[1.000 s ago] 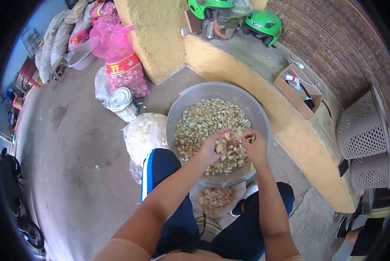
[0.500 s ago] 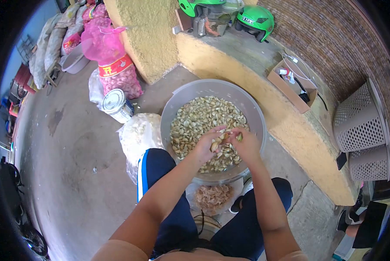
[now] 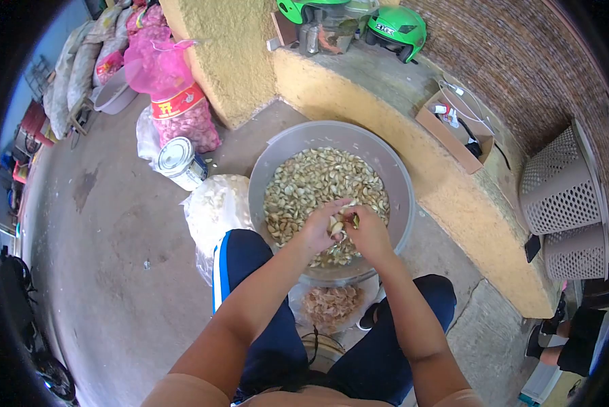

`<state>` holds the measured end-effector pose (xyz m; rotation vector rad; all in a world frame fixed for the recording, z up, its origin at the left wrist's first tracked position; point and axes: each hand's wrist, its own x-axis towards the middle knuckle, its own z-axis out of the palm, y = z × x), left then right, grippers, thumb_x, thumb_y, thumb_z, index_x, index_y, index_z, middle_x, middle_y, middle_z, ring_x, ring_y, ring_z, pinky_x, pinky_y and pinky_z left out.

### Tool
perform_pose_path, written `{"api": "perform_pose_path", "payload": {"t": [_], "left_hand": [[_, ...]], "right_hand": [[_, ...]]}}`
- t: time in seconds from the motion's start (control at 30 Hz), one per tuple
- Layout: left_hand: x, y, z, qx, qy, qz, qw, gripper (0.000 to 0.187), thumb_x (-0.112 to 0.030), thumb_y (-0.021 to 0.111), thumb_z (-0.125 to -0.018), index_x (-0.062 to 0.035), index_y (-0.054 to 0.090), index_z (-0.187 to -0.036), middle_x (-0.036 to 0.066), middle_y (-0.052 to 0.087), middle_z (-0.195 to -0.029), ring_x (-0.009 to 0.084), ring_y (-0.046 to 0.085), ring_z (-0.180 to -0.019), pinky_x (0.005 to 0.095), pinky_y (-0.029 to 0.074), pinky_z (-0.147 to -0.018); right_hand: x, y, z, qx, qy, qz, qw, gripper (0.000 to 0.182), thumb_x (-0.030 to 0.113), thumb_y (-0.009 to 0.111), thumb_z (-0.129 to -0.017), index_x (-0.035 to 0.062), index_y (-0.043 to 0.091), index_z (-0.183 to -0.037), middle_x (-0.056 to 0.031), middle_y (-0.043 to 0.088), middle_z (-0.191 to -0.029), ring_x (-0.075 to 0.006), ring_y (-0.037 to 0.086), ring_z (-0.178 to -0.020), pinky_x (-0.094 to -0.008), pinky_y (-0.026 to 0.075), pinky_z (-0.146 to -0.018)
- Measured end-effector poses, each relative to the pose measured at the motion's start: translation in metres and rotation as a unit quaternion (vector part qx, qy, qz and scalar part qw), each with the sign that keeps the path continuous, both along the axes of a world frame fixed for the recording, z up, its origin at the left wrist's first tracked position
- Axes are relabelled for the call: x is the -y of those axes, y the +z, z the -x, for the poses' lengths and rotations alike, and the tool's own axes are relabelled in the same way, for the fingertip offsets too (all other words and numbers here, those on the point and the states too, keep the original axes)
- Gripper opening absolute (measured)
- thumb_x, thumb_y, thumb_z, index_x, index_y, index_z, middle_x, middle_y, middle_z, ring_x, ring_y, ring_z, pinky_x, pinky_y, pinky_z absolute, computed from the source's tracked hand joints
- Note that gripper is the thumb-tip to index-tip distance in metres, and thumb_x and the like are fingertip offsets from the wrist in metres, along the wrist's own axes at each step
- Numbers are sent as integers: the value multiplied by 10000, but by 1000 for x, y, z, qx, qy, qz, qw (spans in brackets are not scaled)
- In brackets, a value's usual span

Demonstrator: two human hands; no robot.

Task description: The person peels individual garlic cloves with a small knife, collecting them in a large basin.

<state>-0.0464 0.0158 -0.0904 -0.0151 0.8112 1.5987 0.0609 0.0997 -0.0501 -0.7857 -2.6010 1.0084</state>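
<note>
My left hand is above the wide grey tub, its fingers curled around several garlic cloves. Close beside it, my right hand pinches a small green and dark thing, too small and partly covered to name for sure. The fingertips of both hands nearly meet over the cloves. Below them, the tub holds a thick layer of loose garlic cloves, some whitish and some with brown skin. Between my knees, a clear bag of papery brown peelings lies under the tub's near rim.
A plastic bag of white cloves leans at the tub's left, near a tin can and a pink mesh sack. The yellow ledge bears a cardboard box and green helmet. Another person's leg shows at right.
My right hand has shifted left and slightly down, closer to my left hand, bringing the small green thing to the cloves. Paler clove surfaces now show in my left hand.
</note>
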Motion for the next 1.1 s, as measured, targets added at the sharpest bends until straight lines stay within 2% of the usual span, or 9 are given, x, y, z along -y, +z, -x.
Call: {"api": "perform_pose_path", "payload": {"t": [0.2, 0.33, 0.4, 0.5, 0.6, 0.8, 0.9, 1.0, 1.1], "left_hand": [[-3, -10, 0, 37, -24, -1, 999, 261, -232, 412, -865, -104, 518, -1066, 16, 557, -849, 83, 509, -555, 177, 314, -315], [-3, 1, 1, 51, -1, 27, 998, 214, -263, 446, -850, -113, 528, -979, 19, 561, -753, 110, 498, -504, 183, 273, -308], [-4, 3, 2, 55, 17, 51, 997, 198, -254, 458, -841, -117, 529, -965, 29, 565, -765, 117, 508, -512, 180, 269, -306], [-3, 9, 7, 57, 5, 59, 997, 166, -228, 476, -827, -132, 526, -953, 34, 562, -755, 118, 514, -525, 181, 262, -305], [-1, 8, 6, -75, 12, 69, 995, 173, -205, 496, -817, -133, 535, -970, 22, 550, -754, 100, 499, -519, 181, 256, -316], [-5, 24, 4, -356, -39, 44, 932, 201, -174, 534, -797, -104, 550, -985, -5, 528, -770, 71, 458, -527, 160, 263, -360], [-2, 36, 0, -366, -73, 30, 927, 213, -179, 527, -811, -92, 545, -1005, -4, 531, -785, 55, 464, -542, 160, 268, -346], [-2, 26, 5, -191, -73, 25, 978, 230, -221, 532, -829, -77, 541, -1007, -8, 526, -784, 47, 461, -545, 159, 273, -332], [-1, 26, 3, -211, -106, 24, 971, 252, -272, 527, -842, -77, 536, -1002, -11, 518, -799, 42, 455, -552, 146, 269, -327]], "right_hand": [[-1, -11, 2, 2, 26, -28, 999, 254, 169, 604, -718, 42, 578, -937, -149, 581, -863, -308, 567, -793, -370, 452, -694], [-7, 4, 3, -39, -37, 175, 983, 242, 170, 578, -752, 13, 573, -937, -110, 578, -665, -198, 560, -603, -301, 447, -532], [-11, 17, 3, -18, -106, 361, 926, 241, 167, 558, -772, 1, 569, -945, -79, 557, -588, -124, 514, -509, -260, 413, -446], [-22, 8, -4, -89, -118, 524, 838, 233, 152, 521, -796, 3, 552, -973, -45, 541, -632, -50, 413, -454, -215, 347, -395], [-24, 11, -5, -118, -128, 595, 785, 230, 181, 474, -831, 4, 517, -972, -1, 476, -625, -36, 334, -396, -201, 303, -373], [-36, 3, -7, -117, -175, 707, 675, 169, 216, 475, -844, 63, 483, -775, -2, 487, -664, -23, 337, -402, -200, 289, -373], [-36, 4, -9, -88, -178, 681, 705, 191, 234, 521, -826, 49, 513, -784, -1, 485, -648, -29, 337, -398, -196, 298, -378], [-36, 8, -9, -59, -148, 485, 860, 203, 227, 576, -797, 28, 563, -837, -14, 518, -668, -34, 384, -426, -207, 333, -390], [-32, 20, -7, -23, -104, 314, 943, 243, 208, 617, -770, 15, 593, -916, -28, 559, -725, -39, 440, -481, -209, 370, -418]]}}
